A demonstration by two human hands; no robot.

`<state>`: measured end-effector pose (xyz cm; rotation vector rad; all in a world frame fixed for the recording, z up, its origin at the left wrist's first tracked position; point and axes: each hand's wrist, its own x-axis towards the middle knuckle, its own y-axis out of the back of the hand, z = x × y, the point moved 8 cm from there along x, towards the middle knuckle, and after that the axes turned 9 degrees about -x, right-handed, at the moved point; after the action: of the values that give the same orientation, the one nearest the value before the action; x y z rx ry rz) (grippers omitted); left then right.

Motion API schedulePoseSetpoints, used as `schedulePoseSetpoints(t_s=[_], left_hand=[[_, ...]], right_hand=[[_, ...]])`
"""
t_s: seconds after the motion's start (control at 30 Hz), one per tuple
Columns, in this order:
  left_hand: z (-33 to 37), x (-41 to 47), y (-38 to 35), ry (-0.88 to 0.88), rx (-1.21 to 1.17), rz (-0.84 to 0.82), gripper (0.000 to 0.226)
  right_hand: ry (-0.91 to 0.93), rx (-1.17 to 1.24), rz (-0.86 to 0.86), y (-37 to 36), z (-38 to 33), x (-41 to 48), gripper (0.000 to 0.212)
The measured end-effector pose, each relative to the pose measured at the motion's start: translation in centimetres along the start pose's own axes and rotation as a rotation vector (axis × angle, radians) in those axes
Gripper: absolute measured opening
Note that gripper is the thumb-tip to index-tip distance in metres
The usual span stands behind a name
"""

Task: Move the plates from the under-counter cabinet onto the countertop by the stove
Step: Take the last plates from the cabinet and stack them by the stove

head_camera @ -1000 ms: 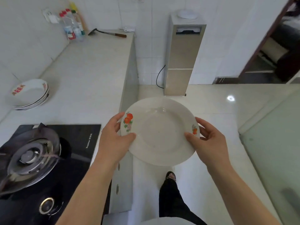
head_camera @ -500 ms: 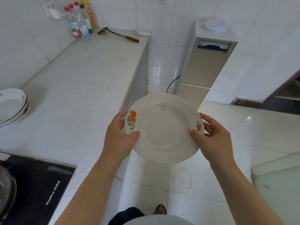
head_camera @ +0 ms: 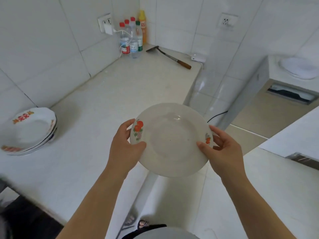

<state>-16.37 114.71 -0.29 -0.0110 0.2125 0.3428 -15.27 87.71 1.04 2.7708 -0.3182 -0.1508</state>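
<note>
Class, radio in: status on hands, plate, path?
Left hand and right hand grip fruit-print plate by opposite rims. Held above counter edge. Countertop ahead bare; plate stack left.

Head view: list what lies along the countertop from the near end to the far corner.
Stove corner → stack of plates → spatula → bottles in the corner. The held plate hangs past the counter edge, so it is left out.
</note>
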Motion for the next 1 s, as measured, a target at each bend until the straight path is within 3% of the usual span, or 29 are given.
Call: schedulePoseSetpoints(t_s=[0.27,0.57,0.8,1.0], left_hand=[[0.6,5.7,7.0,0.038,-0.063,0.178,0.061],[-0.1,7.2,16.7,0.098,-0.138,0.586,0.058],[-0.1,7.4,20.1,0.152,-0.127,0.864,0.055],[0.1,9.6,21.6,0.160,-0.085,1.003,0.051]], right_hand=[[0.037,-0.067,-0.227,-10.9,-3.7,6.5,0.050],[0.182,-0.123,-0.621,-26.3,-8.4,10.6,0.047],[0.280,-0.154,-0.882,-34.9,-11.8,12.5,0.050],[0.297,-0.173,-1.005,-39.8,-13.1,14.9,0.048]])
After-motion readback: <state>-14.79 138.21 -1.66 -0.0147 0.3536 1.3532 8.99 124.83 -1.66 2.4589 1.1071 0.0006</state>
